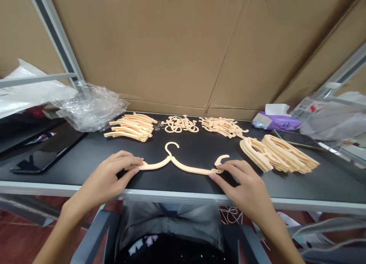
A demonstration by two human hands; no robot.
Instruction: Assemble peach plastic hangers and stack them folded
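A cream-coloured plastic clothes hanger (pixel 190 168) lies spread out between my hands near the front of the black table, its hook pointing away from me. My left hand (pixel 114 172) pinches the end of its left arm. The fingers of my right hand (pixel 243 180) close on the end of its right arm, where a small curved piece (pixel 220 160) sticks up beside the fingertips. Whether that piece is joined to the arm is hidden by my fingers. Behind the hanger are a pile of straight arm pieces (pixel 133 126), loose hooks (pixel 180 124) and small curved parts (pixel 221 126).
Stacked hanger-like pieces (pixel 280 153) lie at the right. Crumpled clear plastic (pixel 91 107) and a black tablet-like object (pixel 48 147) are at the left. A purple tissue pack (pixel 276 119) stands at the back right. Cardboard (pixel 160 46) walls the rear; a metal edge (pixel 177 195) runs along the front.
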